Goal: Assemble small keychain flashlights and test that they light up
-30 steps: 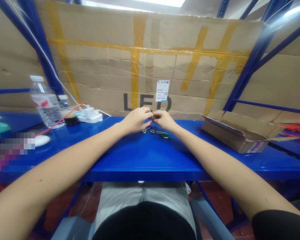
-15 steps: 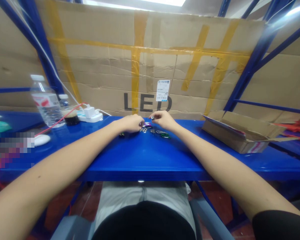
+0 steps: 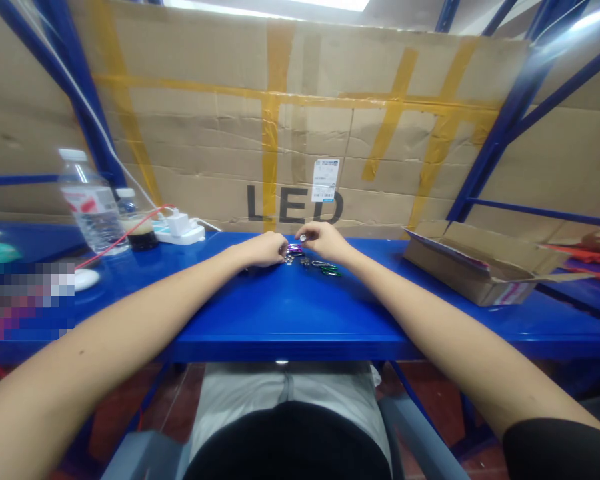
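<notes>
We reach around purple pieces [image 3: 295, 249] on the counter [image 3: 290, 310].
Our right hand [image 3: 326, 240] pinches a silvery piece [image 3: 303, 238]; we cannot tell the grip of our left hand [image 3: 266, 249].

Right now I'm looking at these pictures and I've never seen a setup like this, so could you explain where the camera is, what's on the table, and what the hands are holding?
There is no machine here, just a person's two bare hands. Every picture comes from one camera worn on the head, looking forward and down. The right hand holds a small round shiny piece in its fingers. The left hand is beside some purple pieces; whether it grips anything is hard to tell. Nearby on the blue table lie small metal bits and green pieces. A bottle stands at the left, an open box at the right, and a cardboard panel behind.
</notes>
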Motion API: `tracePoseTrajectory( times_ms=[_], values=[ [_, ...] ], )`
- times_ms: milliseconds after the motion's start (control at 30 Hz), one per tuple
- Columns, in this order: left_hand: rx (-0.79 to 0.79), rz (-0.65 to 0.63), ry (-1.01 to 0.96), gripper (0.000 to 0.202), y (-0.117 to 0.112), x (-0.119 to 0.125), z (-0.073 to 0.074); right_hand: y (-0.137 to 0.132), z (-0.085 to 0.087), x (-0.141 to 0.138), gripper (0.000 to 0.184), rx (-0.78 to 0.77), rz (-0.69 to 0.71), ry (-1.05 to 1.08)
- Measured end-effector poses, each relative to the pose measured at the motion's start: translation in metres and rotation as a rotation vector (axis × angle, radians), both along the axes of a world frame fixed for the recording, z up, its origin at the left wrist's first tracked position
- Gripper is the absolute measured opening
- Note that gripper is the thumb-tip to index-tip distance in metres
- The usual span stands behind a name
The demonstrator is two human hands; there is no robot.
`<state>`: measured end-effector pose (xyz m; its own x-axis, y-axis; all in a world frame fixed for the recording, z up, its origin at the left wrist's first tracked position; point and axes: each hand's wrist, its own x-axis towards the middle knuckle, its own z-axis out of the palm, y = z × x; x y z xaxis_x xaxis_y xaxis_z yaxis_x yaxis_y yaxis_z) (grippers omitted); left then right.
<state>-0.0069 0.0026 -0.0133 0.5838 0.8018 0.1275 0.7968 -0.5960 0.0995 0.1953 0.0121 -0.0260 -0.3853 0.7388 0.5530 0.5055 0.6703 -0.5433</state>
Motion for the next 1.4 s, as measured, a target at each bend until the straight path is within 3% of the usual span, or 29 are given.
tracePoseTrajectory(
  times_ms=[267, 633, 767, 967, 1067, 1267, 1400],
  values=[
    [-0.208, 0.101, -0.049, 0.023, 0.015, -0.005, 0.001, 0.001, -0.001, 0.001, 0.022, -0.008, 0.036, 0.023],
    [-0.243, -0.044, -0.020, 0.025, 0.008, -0.007, 0.010, 0.003, -0.003, 0.001, 0.018, -0.053, 0.019, 0.035],
    [-0.163, 0.060, 0.047, 0.024, 0.005, -0.006, 0.012, 0.001, -0.002, 0.001, 0.018, -0.053, 0.017, 0.028],
    [-0.206, 0.162, 0.108, 0.009, -0.004, -0.004, 0.015, 0.002, -0.001, 0.001, 0.019, -0.059, 0.007, 0.040],
    [-0.115, 0.102, 0.028, 0.009, -0.003, -0.005, 0.016, 0.000, 0.000, 0.000, 0.019, -0.061, -0.007, 0.032],
    [0.369, -0.155, -0.295, 0.011, -0.002, -0.006, 0.021, -0.005, 0.003, -0.002, 0.017, -0.039, -0.091, 0.003],
    [0.437, -0.288, -0.315, 0.009, -0.008, 0.000, 0.020, -0.005, 0.003, -0.002, 0.016, -0.044, -0.065, 0.001]
  ],
)
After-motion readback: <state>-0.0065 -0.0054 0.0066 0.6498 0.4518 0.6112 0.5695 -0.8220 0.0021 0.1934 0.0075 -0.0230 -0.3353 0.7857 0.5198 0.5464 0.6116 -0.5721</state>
